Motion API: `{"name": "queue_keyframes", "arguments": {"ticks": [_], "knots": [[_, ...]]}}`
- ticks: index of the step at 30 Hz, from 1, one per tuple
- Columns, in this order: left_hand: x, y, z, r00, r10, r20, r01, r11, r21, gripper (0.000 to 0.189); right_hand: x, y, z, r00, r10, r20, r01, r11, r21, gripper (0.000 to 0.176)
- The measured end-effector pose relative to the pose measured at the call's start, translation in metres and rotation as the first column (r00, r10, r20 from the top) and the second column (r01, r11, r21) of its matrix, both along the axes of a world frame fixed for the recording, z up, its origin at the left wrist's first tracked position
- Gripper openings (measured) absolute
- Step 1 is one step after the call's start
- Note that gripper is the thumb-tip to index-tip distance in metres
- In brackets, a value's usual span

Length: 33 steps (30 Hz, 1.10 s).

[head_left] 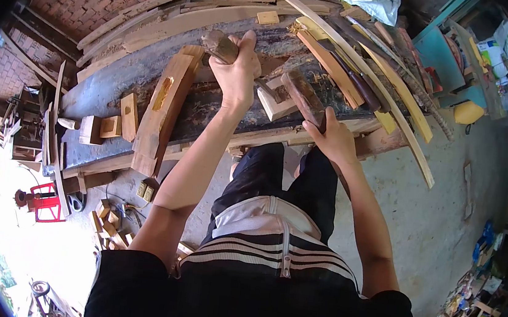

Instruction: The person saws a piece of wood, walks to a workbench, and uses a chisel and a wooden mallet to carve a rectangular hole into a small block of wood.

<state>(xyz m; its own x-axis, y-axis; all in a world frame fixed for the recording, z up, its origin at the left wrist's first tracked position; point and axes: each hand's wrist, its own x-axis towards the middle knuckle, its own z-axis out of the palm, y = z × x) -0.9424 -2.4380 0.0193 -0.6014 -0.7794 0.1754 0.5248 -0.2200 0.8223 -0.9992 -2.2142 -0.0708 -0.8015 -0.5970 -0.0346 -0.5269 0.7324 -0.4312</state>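
Note:
My left hand (239, 67) is closed around a chisel (219, 46), its thick wooden handle sticking out at the upper left. A dark blade slants down to the right from under the fist toward a pale-ended piece of wood (277, 105) on the bench. Whether the tip touches that wood cannot be made out. In my right hand (334, 139) is a wooden mallet (303, 99), gripped close below its dark, blocky head. The head partly covers the wood piece, just right of the chisel.
Left on the dark workbench (96, 101) lies a timber (166, 106) with a cut slot, beside several small blocks (110, 126). Long curved strips (389, 105) overhang the right side. Planks line the brick wall (106, 4). A red stool (48, 202) stands on the floor.

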Motion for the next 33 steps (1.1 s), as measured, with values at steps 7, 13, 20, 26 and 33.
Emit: {"name": "queue_keyframes", "arguments": {"ticks": [7,13,20,26,33], "knots": [[-0.002,0.007,-0.007,0.998,0.051,0.022,-0.05,0.998,-0.047,0.03,0.0,0.003,-0.003,1.0,0.001,0.01,-0.001,1.0,-0.021,0.075],[0.005,0.029,0.001,0.999,0.036,0.027,-0.024,0.937,-0.349,0.011,-0.037,-0.007,0.01,0.997,0.041,-0.072,-0.065,0.923,-0.378,0.074],[-0.012,0.037,-0.004,0.998,0.036,0.056,-0.005,0.883,-0.47,0.014,0.009,-0.029,0.202,0.975,0.216,0.045,-0.124,0.704,-0.699,0.055],[-0.016,0.03,-0.004,1.0,0.023,-0.004,-0.022,0.924,-0.382,0.014,0.018,-0.035,0.217,0.851,0.362,-0.38,-0.443,0.884,-0.148,0.062],[-0.013,0.037,-0.007,0.997,0.023,-0.068,-0.05,0.901,-0.432,0.013,0.018,-0.04,0.206,0.88,0.385,-0.278,-0.457,0.846,-0.274,0.063]]}}
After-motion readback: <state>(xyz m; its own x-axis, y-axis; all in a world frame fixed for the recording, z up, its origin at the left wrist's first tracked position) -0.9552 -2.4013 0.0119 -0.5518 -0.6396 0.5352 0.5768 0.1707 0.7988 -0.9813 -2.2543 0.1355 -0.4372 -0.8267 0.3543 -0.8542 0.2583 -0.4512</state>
